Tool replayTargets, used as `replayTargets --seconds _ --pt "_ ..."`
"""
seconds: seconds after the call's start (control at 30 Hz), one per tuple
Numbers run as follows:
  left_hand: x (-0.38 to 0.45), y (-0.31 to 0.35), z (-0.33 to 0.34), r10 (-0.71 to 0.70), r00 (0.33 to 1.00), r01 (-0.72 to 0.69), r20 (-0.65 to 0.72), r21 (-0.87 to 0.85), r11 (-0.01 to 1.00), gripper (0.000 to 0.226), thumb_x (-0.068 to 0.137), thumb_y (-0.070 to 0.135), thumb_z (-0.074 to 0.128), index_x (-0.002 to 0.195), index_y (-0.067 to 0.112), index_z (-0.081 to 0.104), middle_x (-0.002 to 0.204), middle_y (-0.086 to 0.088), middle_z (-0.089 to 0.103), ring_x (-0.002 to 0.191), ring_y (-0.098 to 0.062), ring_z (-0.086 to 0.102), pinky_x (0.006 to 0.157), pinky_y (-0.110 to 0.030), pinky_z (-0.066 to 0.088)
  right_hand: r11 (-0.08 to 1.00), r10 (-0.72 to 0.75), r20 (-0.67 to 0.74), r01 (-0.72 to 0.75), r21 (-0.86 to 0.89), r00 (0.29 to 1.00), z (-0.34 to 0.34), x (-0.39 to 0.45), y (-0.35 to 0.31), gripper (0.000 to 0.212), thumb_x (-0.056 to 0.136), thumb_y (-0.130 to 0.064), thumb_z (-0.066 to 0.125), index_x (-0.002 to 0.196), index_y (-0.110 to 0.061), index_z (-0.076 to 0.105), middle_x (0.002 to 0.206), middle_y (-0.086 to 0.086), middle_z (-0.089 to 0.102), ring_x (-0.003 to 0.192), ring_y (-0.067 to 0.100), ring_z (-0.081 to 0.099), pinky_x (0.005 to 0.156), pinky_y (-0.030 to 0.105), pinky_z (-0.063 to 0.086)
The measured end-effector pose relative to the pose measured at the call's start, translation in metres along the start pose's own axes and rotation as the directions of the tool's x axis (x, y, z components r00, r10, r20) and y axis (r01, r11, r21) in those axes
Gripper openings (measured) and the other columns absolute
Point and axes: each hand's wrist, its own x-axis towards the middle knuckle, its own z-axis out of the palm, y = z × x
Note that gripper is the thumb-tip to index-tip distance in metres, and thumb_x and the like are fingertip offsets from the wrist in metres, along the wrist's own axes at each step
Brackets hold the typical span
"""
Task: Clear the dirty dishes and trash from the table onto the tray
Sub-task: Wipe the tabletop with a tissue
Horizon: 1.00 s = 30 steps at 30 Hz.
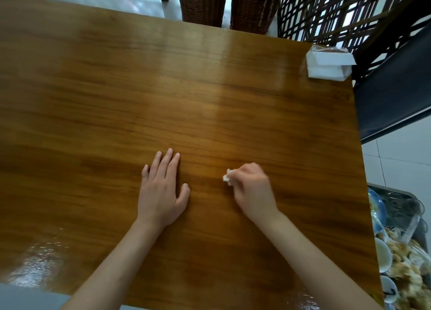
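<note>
Head view: right hand [253,188] pinches a white scrap [227,178] against the tabletop [210,88]; left hand [163,188] lies flat, fingers straight, holding nothing. Judgement: gather the scrap fully into the fingers before lifting, then carry it right, to the tray [401,200] below the table edge. Tray holds bowls [382,255], plates and food scraps. Tissue pack [327,63] sits at the far right corner.

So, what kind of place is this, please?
Probably a restaurant or cafe: a wooden dining table with a napkin pack, and a tray of dirty dishes beside it.
</note>
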Motion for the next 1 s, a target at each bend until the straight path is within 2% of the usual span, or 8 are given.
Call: replayTargets --seconds 0.07,0.13,0.3,0.47,0.6,0.7,0.87,1.0 --pt "0.000 -0.001 -0.001 0.000 1.000 0.000 -0.007 -0.007 1.000 0.066 0.084 0.043 0.039 0.144 0.017 0.032 0.152 -0.004 0.029 0.143 -0.022 0.017 0.113 -0.042 0.009 0.971 0.196 -0.085 -0.181 0.159 0.977 -0.011 0.013 0.003 0.007 0.083 -0.009 0.068 0.089 -0.010 0.071 0.083 -0.003 0.066 0.075 0.003 0.057 0.064 0.009 0.046" --pt "0.001 -0.001 -0.001 0.003 1.000 -0.003 -0.004 -0.014 1.000 0.067 0.083 0.042 0.039 0.144 0.016 0.033 0.152 -0.004 0.029 0.143 -0.022 0.017 0.113 -0.042 0.009 0.954 0.236 -0.044 -0.223 0.201 0.971 -0.011 0.016 -0.001 0.007 0.085 -0.014 0.066 0.091 -0.017 0.067 0.084 -0.012 0.061 0.075 -0.003 0.056 0.062 0.005 0.043" --pt "0.000 0.002 -0.002 0.002 1.000 -0.003 -0.002 -0.022 1.000 0.066 0.083 0.041 0.040 0.145 0.016 0.032 0.152 -0.004 0.029 0.143 -0.022 0.017 0.113 -0.041 0.009 0.971 0.219 0.007 -0.219 0.096 0.976 -0.007 0.019 0.004 0.006 0.088 -0.012 0.060 0.093 -0.015 0.061 0.090 -0.008 0.057 0.075 0.000 0.050 0.060 0.005 0.038" --pt "0.000 0.001 -0.004 0.009 1.000 -0.010 -0.010 -0.036 0.999 0.066 0.083 0.040 0.040 0.144 0.015 0.034 0.151 -0.005 0.031 0.142 -0.023 0.019 0.113 -0.043 0.012 0.983 0.182 -0.067 -0.181 0.022 0.981 -0.002 0.020 0.006 0.013 0.081 -0.006 0.069 0.093 -0.010 0.068 0.096 0.001 0.062 0.080 0.006 0.055 0.065 0.001 0.036" --pt "0.000 0.002 -0.003 -0.001 1.000 0.001 0.000 -0.020 1.000 0.067 0.083 0.041 0.041 0.144 0.015 0.035 0.151 -0.005 0.031 0.142 -0.023 0.019 0.113 -0.044 0.013 0.985 0.143 -0.064 -0.149 -0.091 0.988 0.002 0.020 0.003 0.029 0.084 -0.028 0.067 0.108 -0.011 0.069 0.109 0.002 0.066 0.102 0.015 0.060 0.078 0.016 0.044" --pt "-0.001 0.001 -0.003 0.002 1.000 -0.001 0.005 -0.019 1.000 0.067 0.083 0.042 0.039 0.144 0.015 0.035 0.151 -0.005 0.032 0.142 -0.023 0.019 0.113 -0.045 0.015 0.987 0.117 -0.134 -0.130 -0.096 0.984 0.000 0.017 -0.002 0.023 0.090 -0.021 0.058 0.108 -0.011 0.069 0.107 0.005 0.068 0.105 0.018 0.060 0.082 0.018 0.042" --pt "-0.001 0.002 -0.004 -0.004 1.000 0.004 0.010 -0.040 0.999 0.069 0.082 0.045 0.033 0.143 0.015 0.035 0.150 -0.005 0.032 0.142 -0.023 0.019 0.113 -0.047 0.017 0.987 0.101 0.006 -0.099 -0.123 0.995 -0.002 0.018 0.008 0.023 0.091 -0.012 0.057 0.111 -0.013 0.068 0.114 0.002 0.065 0.109 0.013 0.055 0.087 0.014 0.039" --pt "-0.002 0.003 -0.006 -0.008 0.999 0.009 0.034 -0.031 0.999 0.070 0.081 0.046 0.030 0.144 0.014 0.035 0.151 -0.005 0.031 0.142 -0.023 0.019 0.114 -0.048 0.018 0.988 0.042 0.083 -0.029 -0.151 0.996 -0.005 0.010 0.012 0.025 0.086 -0.005 0.063 0.108 -0.013 0.069 0.109 0.002 0.068 0.105 0.014 0.058 0.088 0.019 0.045"
